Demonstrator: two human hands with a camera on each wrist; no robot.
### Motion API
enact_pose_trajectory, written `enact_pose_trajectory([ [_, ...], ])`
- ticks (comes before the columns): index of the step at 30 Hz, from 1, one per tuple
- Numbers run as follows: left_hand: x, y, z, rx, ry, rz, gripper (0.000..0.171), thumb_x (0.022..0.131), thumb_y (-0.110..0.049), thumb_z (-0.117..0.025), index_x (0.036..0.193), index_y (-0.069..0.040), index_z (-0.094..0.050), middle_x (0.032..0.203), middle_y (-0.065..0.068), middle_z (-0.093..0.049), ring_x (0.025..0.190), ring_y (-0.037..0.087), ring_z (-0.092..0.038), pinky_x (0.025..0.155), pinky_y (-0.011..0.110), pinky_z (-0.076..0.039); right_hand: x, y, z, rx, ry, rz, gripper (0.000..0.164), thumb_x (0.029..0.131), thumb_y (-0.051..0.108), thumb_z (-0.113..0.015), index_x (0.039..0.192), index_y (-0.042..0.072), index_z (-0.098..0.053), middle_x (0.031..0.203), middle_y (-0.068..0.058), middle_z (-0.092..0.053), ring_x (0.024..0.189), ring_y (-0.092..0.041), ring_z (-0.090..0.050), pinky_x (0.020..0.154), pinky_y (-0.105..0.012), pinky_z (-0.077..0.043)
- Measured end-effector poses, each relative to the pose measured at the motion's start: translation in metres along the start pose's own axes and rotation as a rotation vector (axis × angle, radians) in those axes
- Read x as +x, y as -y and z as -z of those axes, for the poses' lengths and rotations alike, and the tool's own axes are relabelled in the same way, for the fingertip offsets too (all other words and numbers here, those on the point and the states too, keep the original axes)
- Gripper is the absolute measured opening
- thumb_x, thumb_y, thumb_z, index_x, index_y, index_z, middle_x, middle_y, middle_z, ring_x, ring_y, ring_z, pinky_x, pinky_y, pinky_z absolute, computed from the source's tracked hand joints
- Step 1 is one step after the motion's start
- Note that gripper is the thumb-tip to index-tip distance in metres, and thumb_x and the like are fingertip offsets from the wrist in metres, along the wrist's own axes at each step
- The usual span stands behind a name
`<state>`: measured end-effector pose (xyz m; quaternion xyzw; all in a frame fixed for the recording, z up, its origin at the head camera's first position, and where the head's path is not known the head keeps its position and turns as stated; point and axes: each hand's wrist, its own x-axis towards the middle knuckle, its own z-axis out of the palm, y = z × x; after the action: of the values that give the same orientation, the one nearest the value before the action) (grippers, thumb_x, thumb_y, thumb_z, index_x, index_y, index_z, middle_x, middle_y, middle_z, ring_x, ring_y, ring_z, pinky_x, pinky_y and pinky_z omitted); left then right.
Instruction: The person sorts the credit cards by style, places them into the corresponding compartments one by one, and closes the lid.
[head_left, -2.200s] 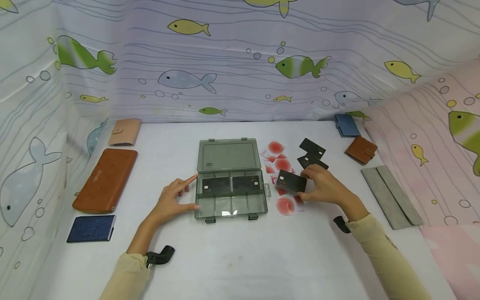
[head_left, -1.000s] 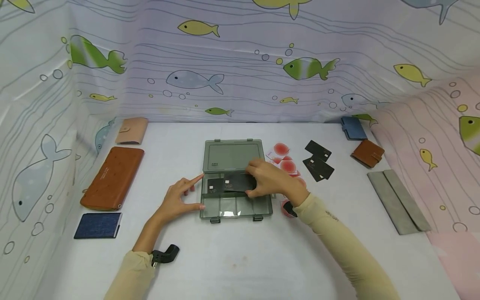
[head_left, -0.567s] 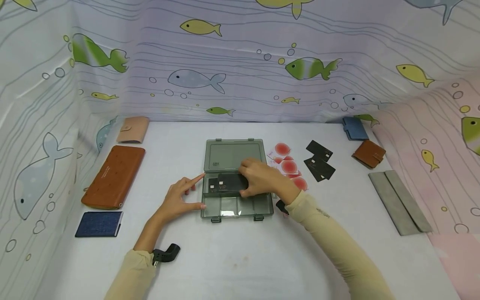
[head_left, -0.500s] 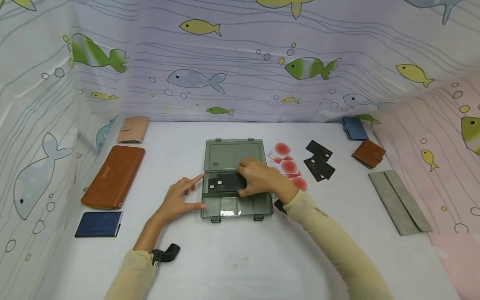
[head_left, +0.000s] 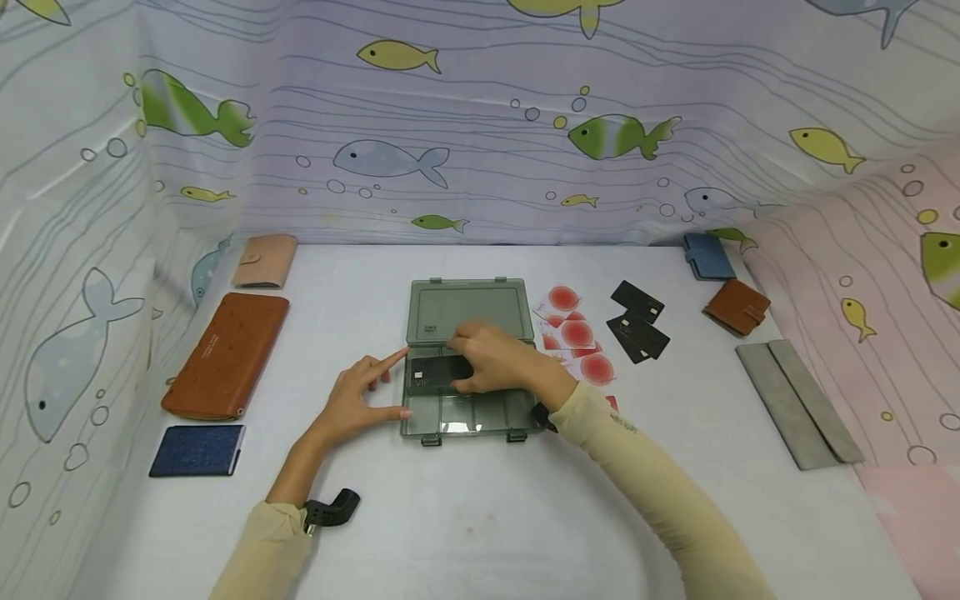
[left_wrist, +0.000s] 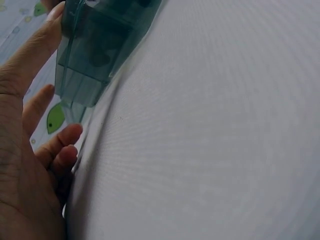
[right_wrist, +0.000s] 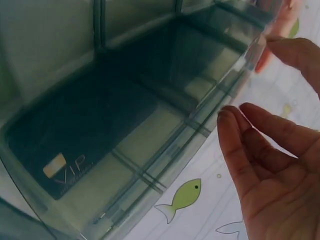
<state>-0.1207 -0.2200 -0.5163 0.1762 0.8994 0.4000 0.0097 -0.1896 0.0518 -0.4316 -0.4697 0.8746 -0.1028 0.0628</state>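
A smoky clear compartment box [head_left: 468, 311] lies with its lid folded back in the head view. Straight index finger and thumb of the left hand [head_left: 348, 400] touch its left side. The right hand [head_left: 498, 362] reaches into the back row, thumb and fingers at the right part of a black VIP card [head_left: 431, 375], which it holds over the left compartments. The right wrist view shows bent fingers [right_wrist: 232, 145] near the box edge and a black VIP card [right_wrist: 85, 135] inside; the grip itself is unclear there. The left wrist view shows the box's side [left_wrist: 95, 55].
Right of the box lie several red-and-white cards [head_left: 577, 334] and several black cards [head_left: 637, 335]. A blue wallet [head_left: 708, 257], a brown wallet [head_left: 737, 307] and a grey pouch [head_left: 798, 404] line the right. Left are a tan wallet [head_left: 265, 262], a long brown wallet [head_left: 225, 356] and a navy booklet [head_left: 197, 451].
The right hand has carried a black card from beside the box into its back row, then shifted it left over the other card. The left hand stays at the box's left side.
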Motion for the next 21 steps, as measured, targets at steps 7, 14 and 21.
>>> enact_pose_trajectory([
  [7,0.0,-0.002,0.0,-0.006,0.001,-0.005,0.092,0.069,-0.038,-0.089,0.15,-0.028,-0.046,0.095,0.001,-0.048,0.079,0.014,-0.035,0.084,0.042,-0.023,-0.012,-0.005,0.003,0.105,-0.013,-0.04,0.06,0.086,0.034,-0.076,0.129,-0.004,-0.061,0.125,-0.014,-0.058,0.113,-0.025,-0.061,0.097,-0.035,-0.05],
  [14,0.0,-0.003,0.0,-0.019,0.01,0.007,0.092,0.069,-0.037,-0.089,0.15,-0.027,-0.045,0.095,0.001,-0.047,0.08,0.014,-0.035,0.086,0.043,-0.022,-0.036,-0.028,0.01,0.159,-0.109,-0.092,0.058,0.083,0.029,-0.08,0.126,-0.006,-0.063,0.12,-0.014,-0.06,0.11,-0.026,-0.062,0.096,-0.038,-0.051],
  [21,0.001,-0.001,-0.001,-0.003,0.001,-0.011,0.093,0.069,-0.036,-0.089,0.15,-0.024,-0.046,0.095,0.001,-0.047,0.079,0.015,-0.035,0.08,0.04,-0.023,-0.075,-0.062,0.013,0.261,-0.157,-0.236,0.055,0.082,0.024,-0.08,0.124,-0.008,-0.063,0.121,-0.017,-0.06,0.112,-0.031,-0.058,0.097,-0.046,-0.048],
])
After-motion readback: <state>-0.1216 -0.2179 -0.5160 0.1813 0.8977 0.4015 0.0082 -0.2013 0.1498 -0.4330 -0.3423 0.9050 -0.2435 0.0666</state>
